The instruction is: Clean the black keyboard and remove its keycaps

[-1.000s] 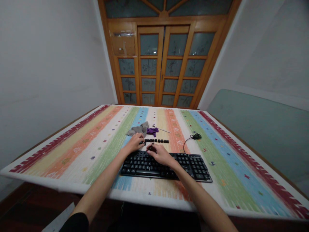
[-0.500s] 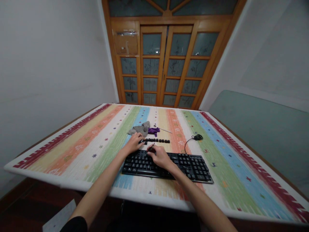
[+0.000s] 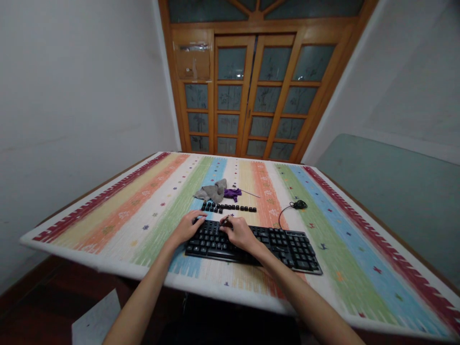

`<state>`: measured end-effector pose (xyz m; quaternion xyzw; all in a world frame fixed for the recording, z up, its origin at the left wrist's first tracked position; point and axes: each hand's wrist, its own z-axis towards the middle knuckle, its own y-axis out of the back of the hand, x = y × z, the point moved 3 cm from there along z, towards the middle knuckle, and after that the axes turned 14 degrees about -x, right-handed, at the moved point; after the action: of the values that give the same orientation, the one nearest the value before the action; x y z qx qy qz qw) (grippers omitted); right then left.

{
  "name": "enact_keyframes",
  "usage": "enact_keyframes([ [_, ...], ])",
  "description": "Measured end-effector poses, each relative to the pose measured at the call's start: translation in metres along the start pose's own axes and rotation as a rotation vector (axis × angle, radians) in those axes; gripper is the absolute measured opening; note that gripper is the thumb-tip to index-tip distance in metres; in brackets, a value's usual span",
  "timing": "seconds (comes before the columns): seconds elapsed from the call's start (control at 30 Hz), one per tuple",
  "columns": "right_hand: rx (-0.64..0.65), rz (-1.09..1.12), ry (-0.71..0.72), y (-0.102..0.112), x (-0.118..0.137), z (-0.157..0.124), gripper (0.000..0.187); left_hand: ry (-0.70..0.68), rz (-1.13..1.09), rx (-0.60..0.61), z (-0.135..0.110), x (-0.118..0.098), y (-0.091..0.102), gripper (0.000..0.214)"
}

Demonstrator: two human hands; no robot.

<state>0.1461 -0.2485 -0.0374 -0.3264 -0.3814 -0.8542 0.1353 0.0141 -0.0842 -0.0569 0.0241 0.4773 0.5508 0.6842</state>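
Head view: a black keyboard point(image 3: 283, 244) lies near the front edge of the striped table point(image 3: 359, 268), its left half under both hands. The right hand point(image 3: 240, 233) rests on the upper key rows with its grip pinched — thumb and forefinger pressed together on a thin dark tool point(image 3: 224, 220), too small to name more closely. The left hand point(image 3: 187, 228) lies on the keyboard's left end, grip spread, fingertips on the keys and holding nothing. Just behind the keyboard sits a row of loose black keycaps point(image 3: 230, 208). Farther back lie a crumpled grey cloth point(image 3: 212, 192), a purple scrap point(image 3: 233, 192) touching it and a thin stick point(image 3: 250, 193) beside that. The keyboard's cable point(image 3: 299, 205) curls into a small bundle to the right — well apart from both hands. Wooden doors point(image 3: 251, 96) with glass panes stand behind the table.
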Motion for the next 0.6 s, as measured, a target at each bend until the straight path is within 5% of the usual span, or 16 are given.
enact_keyframes([
  [0.4, 0.114, -0.235, 0.068, -0.013, 0.009, 0.028, 0.006, 0.095, -0.092, -0.042, -0.008, 0.006, -0.001, 0.027],
  [0.6, 0.142, -0.016, -0.096, -0.013, -0.008, 0.037, 0.011, 0.111, -0.110, -0.039, -0.008, 0.011, -0.002, 0.025],
])
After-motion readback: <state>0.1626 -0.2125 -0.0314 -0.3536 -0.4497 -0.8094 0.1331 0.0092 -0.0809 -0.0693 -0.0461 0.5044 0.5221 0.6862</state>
